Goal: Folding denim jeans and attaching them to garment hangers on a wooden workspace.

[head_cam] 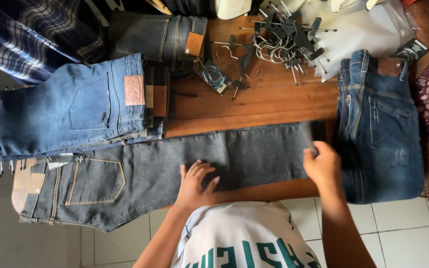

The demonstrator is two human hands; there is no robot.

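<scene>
A pair of dark grey jeans (140, 171) lies stretched sideways across the wooden table (254, 101), waist at the left, leg ends at the right. My left hand (194, 183) rests flat on the middle of the legs, fingers spread. My right hand (322, 164) grips the leg ends near the right, fingers curled over the hem.
A stack of folded blue jeans (75, 106) sits at the back left, a dark folded pair (162, 37) behind it. Another blue pair (381, 124) lies at the right. A heap of clip hangers (284, 39) and white plastic bags (358, 32) fill the back. White tiled floor (403, 233) is below.
</scene>
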